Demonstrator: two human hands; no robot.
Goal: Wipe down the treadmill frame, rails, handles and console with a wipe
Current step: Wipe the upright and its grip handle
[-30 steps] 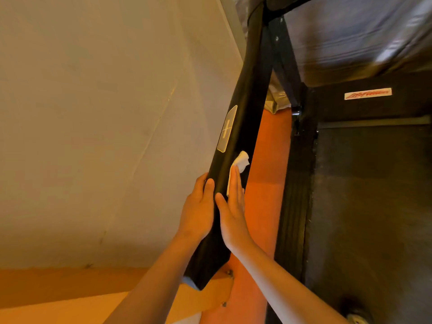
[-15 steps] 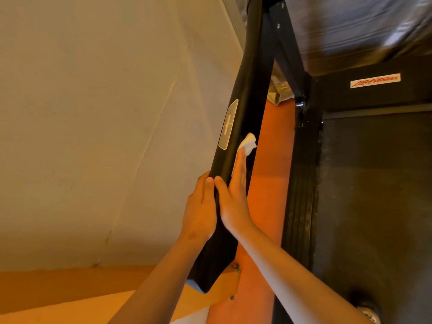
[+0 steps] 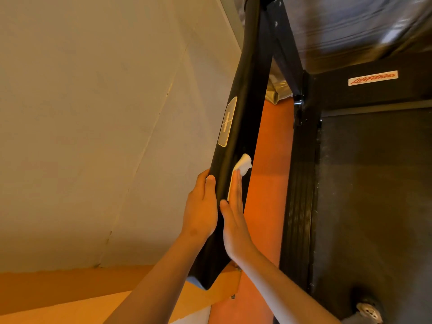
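A black treadmill upright (image 3: pixel 247 94) slants from the top centre down to the orange floor, with a pale badge (image 3: pixel 227 121) on its face. My right hand (image 3: pixel 234 216) lies flat with straight fingers against the upright's right side and presses a white wipe (image 3: pixel 243 166) onto it; the wipe sticks out past my fingertips. On the left side, my left hand (image 3: pixel 201 206) rests against the upright with its fingers wrapped over the edge.
A beige wall (image 3: pixel 93 136) stands close on the left. The black side rail (image 3: pixel 300 206) and dark running belt (image 3: pixel 374 206) fill the right, with a white brand label (image 3: pixel 373 77) above. A strip of orange floor (image 3: pixel 268 183) runs between upright and rail.
My right hand slid the wipe up the post half a second ago and has now come back down a little. The left hand stays on the upright.
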